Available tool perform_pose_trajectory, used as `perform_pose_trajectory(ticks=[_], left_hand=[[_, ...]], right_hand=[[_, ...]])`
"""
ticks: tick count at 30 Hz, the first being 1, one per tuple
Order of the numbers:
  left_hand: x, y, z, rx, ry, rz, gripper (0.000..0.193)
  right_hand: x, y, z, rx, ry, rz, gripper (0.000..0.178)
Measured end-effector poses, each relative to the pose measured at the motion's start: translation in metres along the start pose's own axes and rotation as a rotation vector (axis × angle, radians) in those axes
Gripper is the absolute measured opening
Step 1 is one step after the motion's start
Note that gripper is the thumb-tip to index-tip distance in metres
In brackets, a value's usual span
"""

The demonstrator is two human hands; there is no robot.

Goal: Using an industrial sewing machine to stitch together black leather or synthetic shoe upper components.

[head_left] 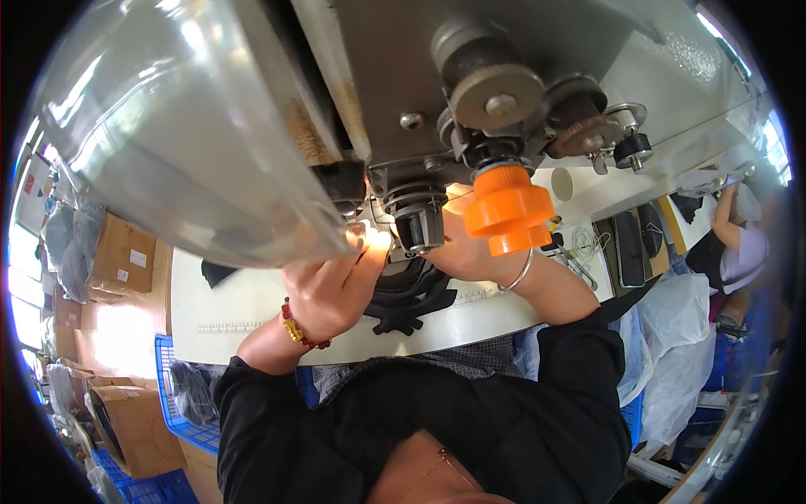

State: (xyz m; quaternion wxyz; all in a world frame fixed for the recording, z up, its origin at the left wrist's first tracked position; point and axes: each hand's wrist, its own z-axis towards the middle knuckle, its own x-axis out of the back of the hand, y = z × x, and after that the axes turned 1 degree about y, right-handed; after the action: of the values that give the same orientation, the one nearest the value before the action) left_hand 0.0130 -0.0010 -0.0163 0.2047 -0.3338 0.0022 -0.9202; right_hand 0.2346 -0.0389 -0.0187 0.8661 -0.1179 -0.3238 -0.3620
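Both hands are under the head of a sewing machine [378, 101]. My left hand [332, 286], with a red and gold bead bracelet at the wrist, has its fingers drawn together by the brightly lit needle area. What its fingertips hold, if anything, is too small to make out. My right hand [478, 252], a silver bangle on its wrist, is on the other side of the needle area. The machine and an orange knob [508, 206] hide most of its fingers. A black strappy fabric piece [407, 298] lies on the white table [252, 294] between my hands.
A clear plastic shield [185, 143] hangs at the upper left. Cardboard boxes [122, 256] and a blue basket [172, 403] stand left of the table. To the right are clear plastic bags [672, 336], a dark tray [625, 248] and another person [739, 244].
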Motion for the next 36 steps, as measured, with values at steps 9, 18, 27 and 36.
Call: perform_pose_trajectory(ticks=[9, 18, 27, 36], left_hand=[[-0.020, -0.011, -0.017, 0.180, -0.015, 0.062, 0.016], [0.002, -0.019, 0.003, 0.107, -0.047, -0.017, 0.018], [0.011, -0.016, 0.010, 0.177, -0.147, -0.061, 0.013], [0.005, -0.012, 0.007, 0.305, -0.145, -0.128, 0.020]], right_hand=[[-0.008, 0.003, -0.009, -0.039, 0.027, -0.061, 0.022], [-0.014, -0.006, -0.007, -0.101, 0.069, -0.029, 0.022], [-0.015, -0.007, -0.013, -0.119, 0.054, -0.040, 0.016], [-0.007, -0.017, -0.006, -0.063, 0.023, -0.166, 0.016]])
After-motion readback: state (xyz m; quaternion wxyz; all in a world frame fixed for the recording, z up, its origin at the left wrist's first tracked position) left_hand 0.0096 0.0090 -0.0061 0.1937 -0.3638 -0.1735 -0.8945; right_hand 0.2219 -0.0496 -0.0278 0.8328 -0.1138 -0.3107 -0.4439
